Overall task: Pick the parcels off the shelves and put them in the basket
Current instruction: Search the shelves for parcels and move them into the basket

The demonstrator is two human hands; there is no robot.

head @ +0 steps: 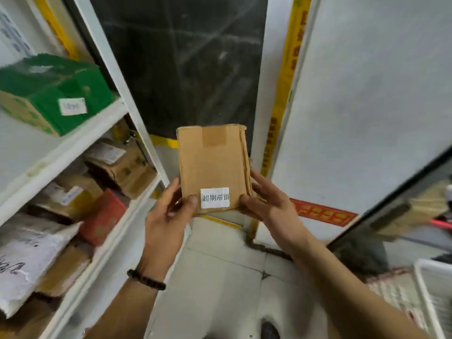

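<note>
A flat brown cardboard parcel [212, 165] with a white label of printed characters near its lower edge is held in mid-air at the centre of the view. My left hand [168, 211] grips its lower left corner, thumb on the front face. My right hand [266, 204] grips the lower right corner. A white basket [425, 285] shows at the bottom right edge, low and to the right of my right forearm, only partly in frame. White shelves [80, 133] on the left carry more parcels.
On the shelves lie a green box [51, 89], brown cartons [122, 165], a red parcel [102, 216] and a white poly bag [29, 260]. A dark panel stands ahead, a white wall to the right, a tiled floor [220, 277] below.
</note>
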